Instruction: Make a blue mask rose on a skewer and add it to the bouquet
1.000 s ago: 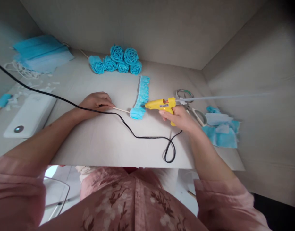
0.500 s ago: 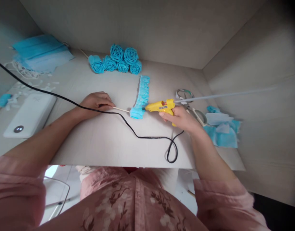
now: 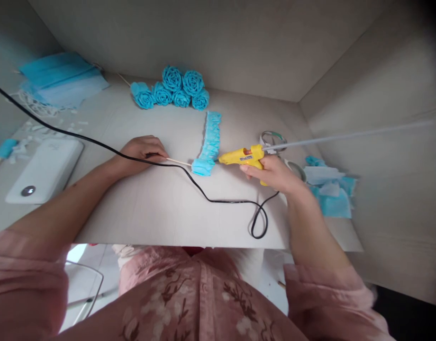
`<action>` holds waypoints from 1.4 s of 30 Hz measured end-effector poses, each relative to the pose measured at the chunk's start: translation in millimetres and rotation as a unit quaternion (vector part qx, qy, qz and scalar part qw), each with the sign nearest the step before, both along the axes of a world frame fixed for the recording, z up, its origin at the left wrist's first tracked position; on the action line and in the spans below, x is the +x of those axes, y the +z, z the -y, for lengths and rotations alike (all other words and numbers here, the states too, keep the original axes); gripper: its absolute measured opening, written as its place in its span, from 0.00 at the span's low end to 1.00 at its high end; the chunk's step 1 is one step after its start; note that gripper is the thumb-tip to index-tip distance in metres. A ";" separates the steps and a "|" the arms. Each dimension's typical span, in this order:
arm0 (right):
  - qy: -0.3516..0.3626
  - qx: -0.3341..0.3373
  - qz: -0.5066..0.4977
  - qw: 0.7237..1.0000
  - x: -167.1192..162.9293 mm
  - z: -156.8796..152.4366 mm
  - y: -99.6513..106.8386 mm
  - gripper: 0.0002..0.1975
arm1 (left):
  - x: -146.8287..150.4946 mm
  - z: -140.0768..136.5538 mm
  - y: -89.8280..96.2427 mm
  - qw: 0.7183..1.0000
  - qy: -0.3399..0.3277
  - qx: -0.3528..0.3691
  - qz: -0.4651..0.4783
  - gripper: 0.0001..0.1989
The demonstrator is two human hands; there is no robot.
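Pinched in my left hand [image 3: 144,151] is a thin wooden stick [image 3: 178,162]. Its far end meets the rolled lower end of a pleated blue strip [image 3: 211,137], which lies stretched away from me on the table. My right hand [image 3: 275,173] is wrapped round the grip of a yellow hot glue gun [image 3: 243,155]. The nozzle points left and sits just to the right of the rolled end, a small gap apart. A long clear glue stick [image 3: 331,139] juts out of the gun's back. Behind the strip lie several blue fabric roses [image 3: 182,98].
A black cord [image 3: 218,201] runs across my left forearm and loops near the table's front edge. At left are a white power bank [image 3: 45,170] and stacked blue masks [image 3: 61,78]. Right of the gun lie a tape roll [image 3: 273,139], partly hidden scissors [image 3: 296,169] and blue scraps [image 3: 333,196].
My right hand has drawn the glue gun a little to the right, away from the rolled end. The cord's loop shifted right with it. My left hand and the stick stay nearly in place.
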State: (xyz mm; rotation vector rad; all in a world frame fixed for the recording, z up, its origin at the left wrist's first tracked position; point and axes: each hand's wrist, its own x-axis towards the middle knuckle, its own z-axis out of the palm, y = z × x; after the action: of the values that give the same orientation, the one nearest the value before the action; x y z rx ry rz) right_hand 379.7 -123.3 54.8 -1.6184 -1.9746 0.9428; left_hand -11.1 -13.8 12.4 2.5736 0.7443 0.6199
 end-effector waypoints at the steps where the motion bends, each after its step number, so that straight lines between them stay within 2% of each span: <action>1: -0.011 -0.002 -0.016 1.000 0.8 0.1 0.3 0.22 | 0.1 0.1 0.2 1.000 -0.001 0.001 0.000 0.24; 7: -0.096 0.008 -0.186 0.978 -6.2 -0.9 -7.1 0.16 | -1.6 -1.6 -1.8 1.000 -0.005 0.006 -0.010 0.26; 16: -0.155 0.010 -0.267 0.951 -18.3 -3.6 -12.8 0.21 | -1.5 -1.9 -2.3 1.000 0.004 0.006 -0.027 0.30; 23: -0.165 0.000 -0.273 0.948 -20.6 -3.1 -11.9 0.23 | -0.4 -1.8 -4.8 0.999 0.011 0.023 -0.021 0.28; 28: -0.165 -0.016 -0.291 0.942 -23.4 -2.7 -10.7 0.22 | -2.0 0.2 -2.7 0.999 0.029 0.010 -0.025 0.27; 30: -0.167 -0.031 -0.316 0.933 -26.5 -2.6 -11.1 0.21 | -2.5 0.3 -2.3 0.999 0.029 0.005 -0.027 0.28; 36: -0.166 -0.098 -0.435 0.879 -40.9 -4.5 -15.8 0.20 | -2.6 -2.6 -4.8 1.000 0.017 0.006 -0.019 0.29; 42: -0.145 -0.127 -0.454 0.870 -49.5 -10.5 -18.4 0.21 | -2.0 -4.3 -5.2 1.000 0.008 0.010 -0.003 0.28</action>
State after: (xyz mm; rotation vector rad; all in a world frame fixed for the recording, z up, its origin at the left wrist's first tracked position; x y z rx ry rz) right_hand 330.2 -112.8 36.4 -1.1753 -0.9646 1.5092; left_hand -13.1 -9.4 7.2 2.5909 0.7658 0.6269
